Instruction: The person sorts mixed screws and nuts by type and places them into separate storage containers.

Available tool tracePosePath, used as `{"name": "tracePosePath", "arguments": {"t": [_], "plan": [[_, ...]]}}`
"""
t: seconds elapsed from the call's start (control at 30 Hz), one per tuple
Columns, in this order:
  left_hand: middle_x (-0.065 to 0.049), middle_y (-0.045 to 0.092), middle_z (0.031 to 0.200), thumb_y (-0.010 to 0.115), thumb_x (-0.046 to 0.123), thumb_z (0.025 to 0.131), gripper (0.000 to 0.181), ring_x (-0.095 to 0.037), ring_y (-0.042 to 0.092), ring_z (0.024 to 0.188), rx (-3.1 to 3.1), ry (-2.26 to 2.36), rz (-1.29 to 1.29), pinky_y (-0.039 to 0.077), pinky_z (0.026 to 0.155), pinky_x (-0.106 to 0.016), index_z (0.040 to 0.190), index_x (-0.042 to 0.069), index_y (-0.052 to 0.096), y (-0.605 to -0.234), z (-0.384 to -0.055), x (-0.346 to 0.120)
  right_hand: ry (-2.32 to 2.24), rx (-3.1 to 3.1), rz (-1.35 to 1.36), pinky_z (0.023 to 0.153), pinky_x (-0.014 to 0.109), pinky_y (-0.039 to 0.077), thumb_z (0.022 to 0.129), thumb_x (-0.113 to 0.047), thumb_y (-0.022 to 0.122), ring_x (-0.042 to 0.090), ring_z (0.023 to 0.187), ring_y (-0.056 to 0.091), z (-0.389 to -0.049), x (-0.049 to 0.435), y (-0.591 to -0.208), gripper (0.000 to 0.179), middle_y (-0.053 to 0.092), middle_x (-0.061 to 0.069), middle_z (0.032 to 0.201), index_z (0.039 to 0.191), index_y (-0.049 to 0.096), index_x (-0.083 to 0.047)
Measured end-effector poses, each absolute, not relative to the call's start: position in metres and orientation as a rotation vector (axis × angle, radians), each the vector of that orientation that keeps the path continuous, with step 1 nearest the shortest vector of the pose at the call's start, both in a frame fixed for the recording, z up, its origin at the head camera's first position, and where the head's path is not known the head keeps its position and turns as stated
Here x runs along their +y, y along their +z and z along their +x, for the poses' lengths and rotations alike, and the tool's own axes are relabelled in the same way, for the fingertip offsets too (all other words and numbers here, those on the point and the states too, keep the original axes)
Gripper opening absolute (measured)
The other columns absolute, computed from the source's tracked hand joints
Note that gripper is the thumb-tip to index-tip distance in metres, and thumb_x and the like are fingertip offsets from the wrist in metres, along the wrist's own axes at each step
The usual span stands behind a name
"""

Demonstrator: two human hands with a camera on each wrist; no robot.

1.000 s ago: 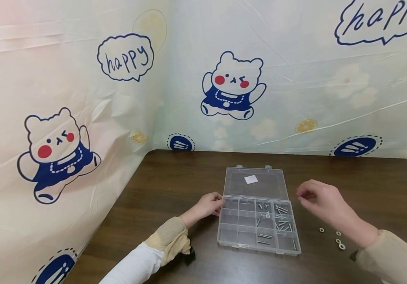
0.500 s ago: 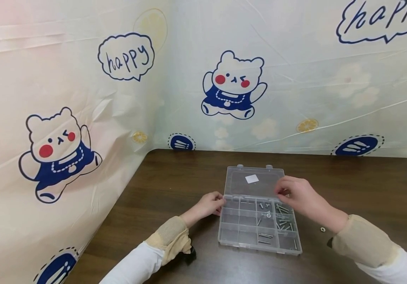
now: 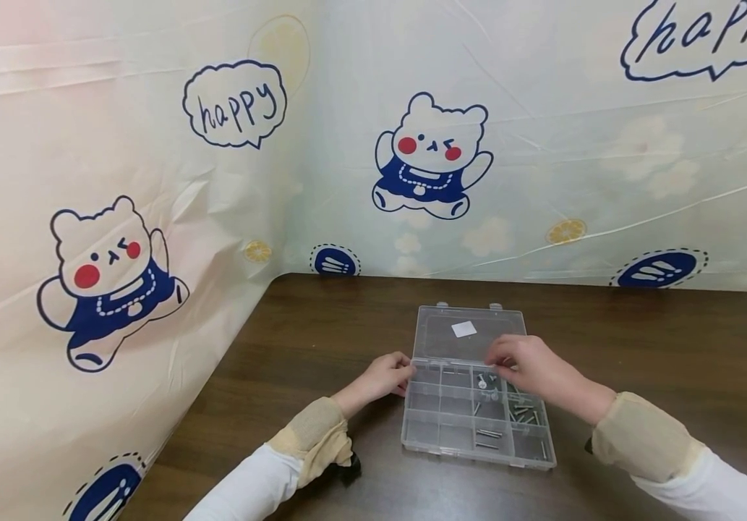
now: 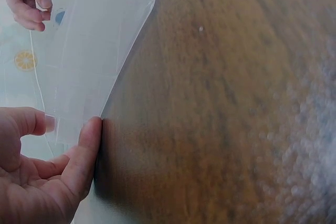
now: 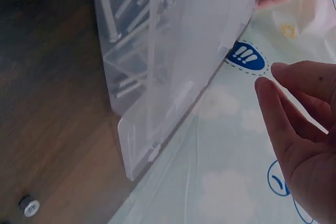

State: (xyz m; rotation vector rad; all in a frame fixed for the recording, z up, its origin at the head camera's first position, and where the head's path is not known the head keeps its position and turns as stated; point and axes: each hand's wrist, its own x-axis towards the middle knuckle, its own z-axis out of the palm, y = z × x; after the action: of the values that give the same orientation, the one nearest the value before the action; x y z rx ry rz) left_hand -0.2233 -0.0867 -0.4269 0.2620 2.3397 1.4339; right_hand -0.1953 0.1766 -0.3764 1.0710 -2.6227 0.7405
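Note:
A clear plastic compartment box [image 3: 420, 434] lies with its lid [image 3: 434, 333] folded back on the table. My left hand [image 3: 386, 374] pinches the box's left rim, thumb above and a finger along the side wall in the left wrist view. Over the back compartments hovers my right hand [image 3: 532, 365]; its thumb and fingertips are close together with a small gap and nothing between them in the right wrist view. A pale round washer [image 3: 482, 384] shows just below those fingertips, in a back compartment. Metal screws [image 3: 523, 414] lie in the right-hand compartments, and longer screws [image 3: 489, 434] nearer the front.
A small round metal piece [image 5: 30, 206] rests on the brown wooden table [image 3: 321, 333] near the box's right side. A white paper square [image 3: 464, 329] shows on the lid. A printed cloth [image 3: 542, 145] hangs behind and to the left of the table.
My right hand has moved left from above the table to over the back compartments. The washer now appears beneath its fingertips. The left hand stays on the box.

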Motion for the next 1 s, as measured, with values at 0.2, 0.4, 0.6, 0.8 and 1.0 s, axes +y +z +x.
{"name": "tracePosePath", "arguments": {"t": [0.2, 0.4, 0.6, 0.8, 1.0], "plan": [[-0.01, 0.051, 0.071, 0.048, 0.003, 0.089, 0.017, -0.014, 0.051, 0.059, 2.323, 1.448, 0.266, 0.057, 0.065, -0.037, 0.095, -0.013, 0.051, -0.402, -0.211, -0.084, 0.769, -2.74, 0.937, 0.062, 0.024, 0.054, 0.072, 0.006, 0.069, 0.01, 0.07, 0.057, -0.188, 0.191, -0.371, 0.017, 0.061, -0.002, 0.079, 0.082, 0.067, -0.006], [-0.008, 0.052, 0.072, 0.049, 0.006, 0.09, 0.019, -0.013, 0.052, 0.059, 2.331, 1.437, 0.26, 0.057, 0.062, -0.035, 0.097, -0.011, 0.052, -0.422, -0.221, -0.086, 0.698, -2.746, 0.897, 0.056, 0.022, 0.052, 0.071, 0.004, 0.071, 0.005, 0.066, 0.054, -0.18, 0.215, -0.373, 0.014, 0.06, -0.006, 0.074, 0.077, 0.066, -0.008], [-0.007, 0.053, 0.074, 0.051, 0.009, 0.089, 0.02, -0.011, 0.054, 0.061, 2.332, 1.424, 0.258, 0.056, 0.058, -0.029, 0.098, -0.009, 0.053, -0.438, -0.231, -0.088, 0.65, -2.891, 0.821, 0.055, 0.022, 0.05, 0.07, -0.003, 0.073, 0.004, 0.065, 0.052, -0.171, 0.237, -0.382, 0.012, 0.059, -0.007, 0.074, 0.076, 0.066, -0.01], [-0.007, 0.053, 0.074, 0.052, 0.009, 0.089, 0.02, -0.011, 0.054, 0.061, 2.324, 1.426, 0.248, 0.056, 0.058, -0.029, 0.097, -0.009, 0.053, -0.439, -0.231, -0.088, 0.62, -3.124, 0.765, 0.053, 0.024, 0.047, 0.068, -0.007, 0.076, 0.005, 0.063, 0.049, -0.165, 0.255, -0.395, 0.015, 0.057, -0.006, 0.072, 0.075, 0.063, -0.009], [-0.006, 0.052, 0.073, 0.051, 0.009, 0.089, 0.019, -0.011, 0.054, 0.061, 2.324, 1.427, 0.256, 0.056, 0.058, -0.028, 0.097, -0.009, 0.053, -0.439, -0.232, -0.088, 0.596, -3.182, 0.727, 0.05, 0.022, 0.041, 0.065, -0.004, 0.076, 0.005, 0.06, 0.042, -0.162, 0.266, -0.403, 0.019, 0.051, -0.007, 0.066, 0.07, 0.059, -0.011]]}}
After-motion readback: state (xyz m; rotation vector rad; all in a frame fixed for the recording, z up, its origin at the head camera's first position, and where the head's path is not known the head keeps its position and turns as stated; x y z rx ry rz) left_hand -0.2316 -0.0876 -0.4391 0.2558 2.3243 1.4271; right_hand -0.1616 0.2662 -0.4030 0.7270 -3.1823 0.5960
